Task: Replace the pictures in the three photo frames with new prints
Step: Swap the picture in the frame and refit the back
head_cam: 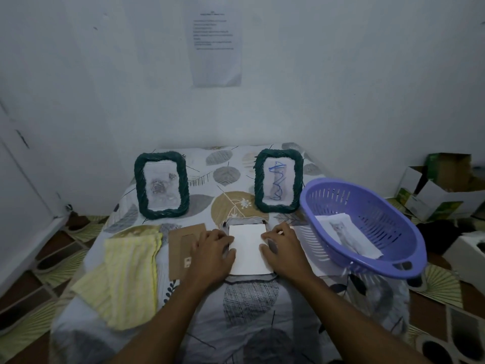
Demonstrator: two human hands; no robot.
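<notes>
Both hands grip the white sheet (pixel 249 249), flat at table (pixel 249 313) centre. Left hand (pixel 213 249) has fingers curled on its left edge, right hand (pixel 284 249) on its right edge. Cardboard back (pixel 181 249) lies just left. Left green frame (pixel 161 185) and right green frame (pixel 278 180) stand upright behind. Cat print (pixel 346 235) in purple basket (pixel 380 214), right.

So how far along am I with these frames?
The left dark green woven frame and right dark green woven frame stand upright holding pictures; old or new, I cannot tell. In hand: left hand and right hand rest on a white sheet over the third frame, its brown cardboard backing lying aside. Left: refit that backing; a cat print waits in the purple plastic basket.
</notes>
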